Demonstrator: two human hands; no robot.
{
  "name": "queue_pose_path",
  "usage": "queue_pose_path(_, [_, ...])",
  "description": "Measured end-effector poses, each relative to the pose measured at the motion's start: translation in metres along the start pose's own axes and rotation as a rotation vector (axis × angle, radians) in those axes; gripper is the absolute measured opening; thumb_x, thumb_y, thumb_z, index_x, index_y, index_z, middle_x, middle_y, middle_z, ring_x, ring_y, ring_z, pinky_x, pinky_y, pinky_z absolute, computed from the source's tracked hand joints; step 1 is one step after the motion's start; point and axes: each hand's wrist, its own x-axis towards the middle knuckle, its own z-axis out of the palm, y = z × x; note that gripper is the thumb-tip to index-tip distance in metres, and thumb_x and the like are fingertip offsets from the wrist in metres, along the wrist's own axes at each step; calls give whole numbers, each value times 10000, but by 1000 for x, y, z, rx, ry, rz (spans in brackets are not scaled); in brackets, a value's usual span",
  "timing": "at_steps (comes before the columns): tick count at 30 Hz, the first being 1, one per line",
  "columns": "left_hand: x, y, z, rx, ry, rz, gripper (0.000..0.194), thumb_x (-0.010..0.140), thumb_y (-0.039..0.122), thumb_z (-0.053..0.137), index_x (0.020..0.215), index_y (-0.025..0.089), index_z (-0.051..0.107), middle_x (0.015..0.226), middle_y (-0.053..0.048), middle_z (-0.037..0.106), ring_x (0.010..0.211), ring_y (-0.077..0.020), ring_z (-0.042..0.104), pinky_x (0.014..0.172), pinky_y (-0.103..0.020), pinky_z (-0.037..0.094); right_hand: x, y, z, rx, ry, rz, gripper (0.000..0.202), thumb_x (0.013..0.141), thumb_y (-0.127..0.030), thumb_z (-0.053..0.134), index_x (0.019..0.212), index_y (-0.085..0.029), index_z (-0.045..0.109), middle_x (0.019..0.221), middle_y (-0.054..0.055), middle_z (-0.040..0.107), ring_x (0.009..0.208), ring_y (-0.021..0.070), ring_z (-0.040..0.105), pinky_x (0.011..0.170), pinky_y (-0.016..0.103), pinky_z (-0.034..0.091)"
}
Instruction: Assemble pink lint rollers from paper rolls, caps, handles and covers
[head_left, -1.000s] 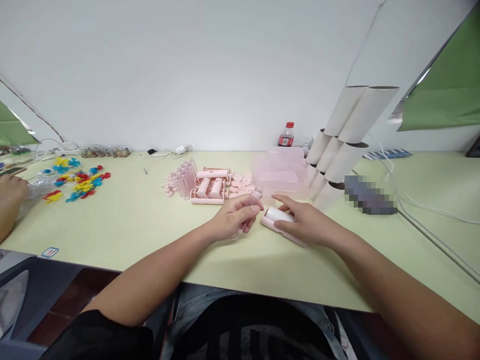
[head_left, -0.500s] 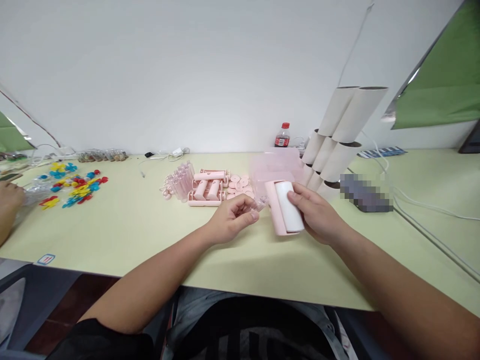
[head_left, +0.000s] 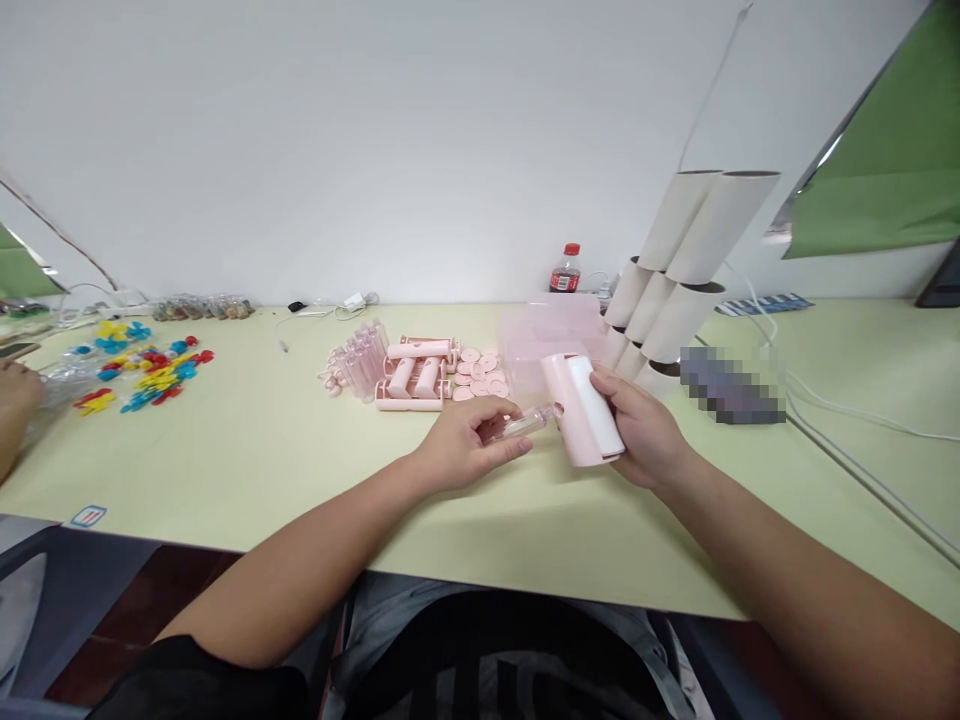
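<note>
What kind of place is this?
Probably a small hand-assembly workshop: pink roller frames and clear handles grouped on a long table, with a stack of white tubes alongside.

Got a pale pink roller casing (head_left: 574, 430) gripped in the right hand (head_left: 641, 430), tilted with its top end toward the left. Curved like a half shell, with a small round hole (head_left: 559, 410) in the left-facing side. Showing a smooth white roll (head_left: 598, 405) nested lengthwise. Also got a clear pinkish handle (head_left: 529, 422) pinched in the left hand (head_left: 472, 440), slanting up toward that hole. Maybe just touching, kinda blurry there tbh.
</note>
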Motion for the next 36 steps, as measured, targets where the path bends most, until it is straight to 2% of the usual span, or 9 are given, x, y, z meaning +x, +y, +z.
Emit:
queue_pose_path(7, [0,-8,2,121,21,87,321,802,427,702,1030,202,707,836,-48,665,629,-126,509,608,-242,387,-1,-3,2,130,-11,83,400,864,-428,529,1201,-222,589,947,46,699,720,220,665,572,314,533])
queue_pose_path(14, [-1,-8,0,345,59,171,343,845,439,656,1095,215,726,840,-72,661,634,-144,543,617,-257,419,-4,-5,3,124,-34,91,379,823,-447,597,1125,-218,591,823,15,650,625,176,585,500,264,452])
queue_pose_path(17, [-2,-9,-1,438,59,175,360,862,447,634,1126,219,720,839,-72,651,620,-143,546,600,-258,417,-4,-6,4,122,-67,87,431,751,-405,696,1122,-226,571,819,-1,632,596,149,543,491,241,420])
queue_pose_path(21, [-2,-11,-1,584,35,184,365,880,429,617,1165,216,700,844,-60,642,679,-162,589,632,-270,445,-4,-5,5,57,-47,36,506,693,-364,756,1143,-233,565,957,15,647,657,143,543,520,232,411])
queue_pose_path(25, [-2,-10,-2,706,-6,171,350,887,405,618,1182,228,684,859,-42,641,708,-157,604,635,-263,454,-3,-3,6,-10,-34,14,520,686,-363,761,1153,-239,569,1019,22,652,759,173,570,568,244,431])
queue_pose_path(31, [-3,-7,-2,832,-25,180,306,899,374,604,1169,255,685,869,-32,643,741,-162,607,627,-259,442,-3,0,9,-37,-52,108,468,695,-391,739,1107,-225,589,902,5,645,687,164,552,566,258,423])
queue_pose_path(36, [-3,-7,-1,855,-42,179,304,898,370,600,1166,254,686,868,-28,636,709,-163,591,606,-270,426,-5,3,12,-73,-39,129,478,709,-406,725,1123,-220,574,959,20,653,705,171,564,586,269,436])
